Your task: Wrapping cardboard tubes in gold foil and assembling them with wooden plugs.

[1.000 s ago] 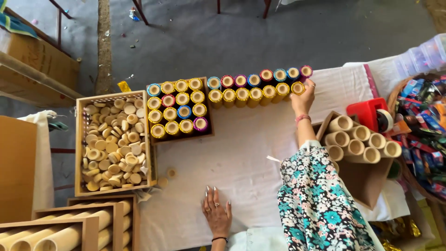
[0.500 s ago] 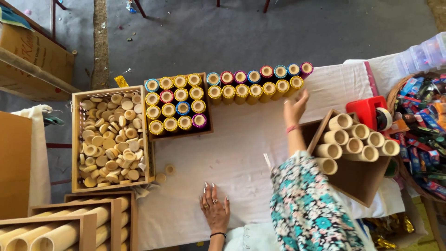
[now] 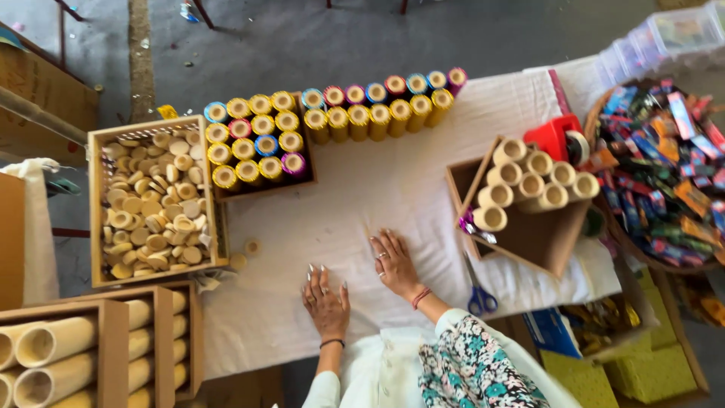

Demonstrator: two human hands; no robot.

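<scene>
My left hand [image 3: 326, 303] lies flat on the white cloth [image 3: 377, 189] near the table's front edge, fingers spread, holding nothing. My right hand [image 3: 393, 262] rests palm down just to its right, also spread and empty. Beyond them stand two rows of upright yellow tubes with coloured caps [image 3: 381, 106] and a tray of more capped tubes [image 3: 253, 143]. A tilted cardboard box of bare cardboard tubes [image 3: 532, 185] sits to the right of my right hand.
A wooden box of round cardboard discs [image 3: 151, 204] stands at the left; two loose discs [image 3: 251, 247] lie beside it. Long tubes in boxes [image 3: 75, 347] fill the near left. Blue-handled scissors [image 3: 480, 298], a red tape dispenser [image 3: 555, 136] and a basket of coloured wrappers [image 3: 664, 166] are at the right.
My right hand has come back from the far row of capped tubes down to the cloth beside my left hand. My view has shifted closer and slightly right.
</scene>
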